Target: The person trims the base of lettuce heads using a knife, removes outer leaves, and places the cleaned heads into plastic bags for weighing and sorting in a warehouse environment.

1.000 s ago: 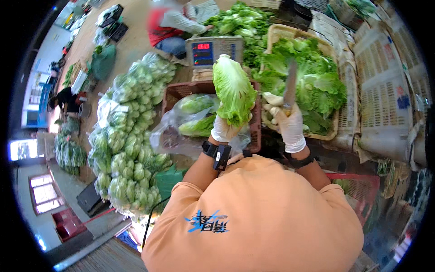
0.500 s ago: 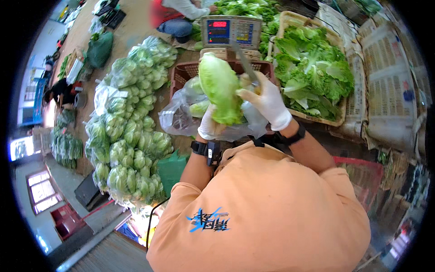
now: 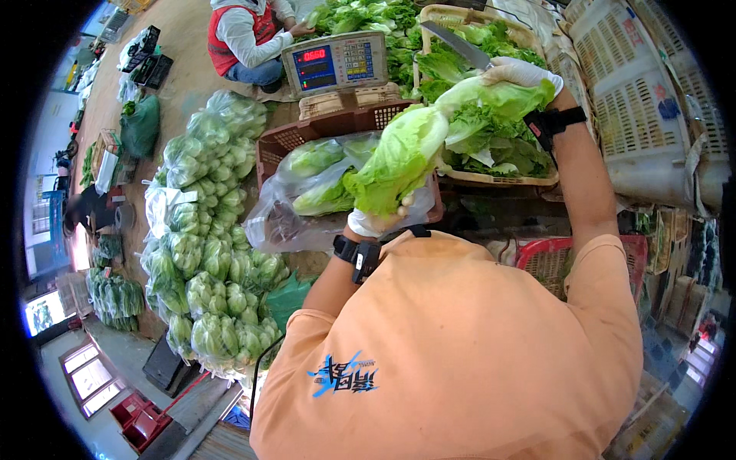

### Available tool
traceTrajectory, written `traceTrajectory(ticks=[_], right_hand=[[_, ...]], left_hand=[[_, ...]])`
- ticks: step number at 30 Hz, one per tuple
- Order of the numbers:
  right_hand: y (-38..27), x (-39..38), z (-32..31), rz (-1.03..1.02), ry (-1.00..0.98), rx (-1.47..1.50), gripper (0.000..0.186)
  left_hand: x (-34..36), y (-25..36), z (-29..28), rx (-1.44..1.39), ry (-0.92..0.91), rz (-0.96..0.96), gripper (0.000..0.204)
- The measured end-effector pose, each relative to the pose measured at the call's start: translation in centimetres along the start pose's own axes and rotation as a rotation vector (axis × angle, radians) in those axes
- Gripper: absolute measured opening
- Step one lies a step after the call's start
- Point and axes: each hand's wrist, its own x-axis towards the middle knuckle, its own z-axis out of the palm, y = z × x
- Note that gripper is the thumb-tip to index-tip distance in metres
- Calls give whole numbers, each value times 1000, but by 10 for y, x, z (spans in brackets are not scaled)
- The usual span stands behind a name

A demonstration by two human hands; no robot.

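Market floor, seen from above: bagged lettuces heaped at nine o'clock; wicker basket of loose leaves at one o'clock; brown crate lined with a clear bag near centre; digital scale at twelve o'clock. Left hand, gloved, grips the base of a lettuce head above the crate. Right hand, gloved, closes around a knife and a torn outer leaf.
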Motion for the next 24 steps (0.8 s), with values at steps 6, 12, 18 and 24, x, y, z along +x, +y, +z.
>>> traceTrajectory(ticks=[6, 12, 18, 24], right_hand=[[66, 12, -52, 72, -11, 182, 16], [57, -11, -56, 74, 27, 18, 29], [78, -29, -114, 269, 721, -972, 49], [57, -6, 135, -35, 318, -537, 68]], left_hand=[[24, -13, -5, 19, -91, -27, 57], [-19, 12, 24, -83, 10, -156, 45], [-101, 48, 76, 558, 395, 188, 51], [-146, 67, 44, 664, 499, 367, 64]])
